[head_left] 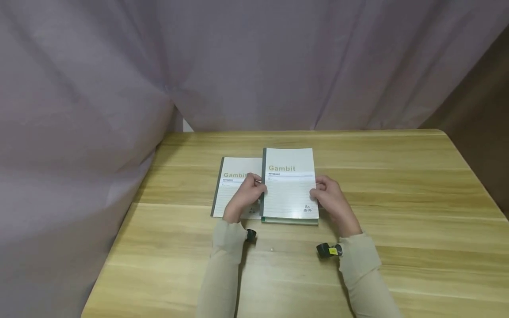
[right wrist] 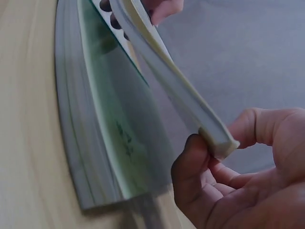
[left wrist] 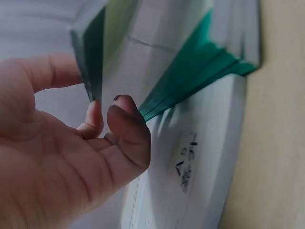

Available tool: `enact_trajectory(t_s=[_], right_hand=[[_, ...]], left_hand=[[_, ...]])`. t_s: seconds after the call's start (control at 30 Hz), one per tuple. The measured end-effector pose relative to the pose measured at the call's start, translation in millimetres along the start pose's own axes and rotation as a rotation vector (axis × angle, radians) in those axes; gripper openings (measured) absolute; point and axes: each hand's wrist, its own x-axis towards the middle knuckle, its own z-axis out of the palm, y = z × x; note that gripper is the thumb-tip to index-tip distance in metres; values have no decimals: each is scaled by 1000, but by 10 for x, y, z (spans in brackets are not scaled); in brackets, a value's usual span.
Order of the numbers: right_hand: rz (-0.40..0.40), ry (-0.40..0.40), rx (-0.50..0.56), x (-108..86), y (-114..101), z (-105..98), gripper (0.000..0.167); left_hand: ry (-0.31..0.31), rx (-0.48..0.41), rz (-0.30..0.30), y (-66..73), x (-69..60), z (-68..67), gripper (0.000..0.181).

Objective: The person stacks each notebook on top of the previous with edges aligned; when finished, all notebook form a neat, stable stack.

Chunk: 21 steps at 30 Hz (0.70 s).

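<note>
A white "Gambit" notebook [head_left: 290, 190] with a dark spine is held above a pile by both hands. My left hand [head_left: 245, 194] pinches its spine side, and my right hand [head_left: 332, 196] pinches the opposite edge between thumb and fingers. Beneath it lies a green-covered notebook [right wrist: 136, 148] on top of several stacked ones, with a gap to the held one in the wrist views. Just to the left, another white "Gambit" notebook [head_left: 232, 198] lies face up, partly hidden by my left hand and the held notebook.
The wood-grain table [head_left: 417, 203] carries the notebooks near its middle. A grey-purple curtain [head_left: 254, 66] hangs behind the far edge and along the left side. Black wrist cameras [head_left: 324, 251] sit at the cuffs of the beige sleeves [head_left: 222, 265].
</note>
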Motion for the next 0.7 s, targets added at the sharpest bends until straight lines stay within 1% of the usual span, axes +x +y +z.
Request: enact_trajectory(t_s=[0.13,0.3,0.47,0.6,0.7], right_hand=[[14,-17,-43,27,53,21,62],[19,-31,-65,43,113,30,56],[-3,-40,-85,38,127,14,50],[-33,-32,-142,15,112,-13,50],[-38,-31,-195,-10,96,-40,51]], left_hand=[[-9,63,11,-37,-36,9,33],[-27,118,16,-50,-76,5,31],[-26,155,5,-44,-92,17,30],[-22,173,12,-40,-90,25,29],[-32,181,15,-43,-94,33,28]])
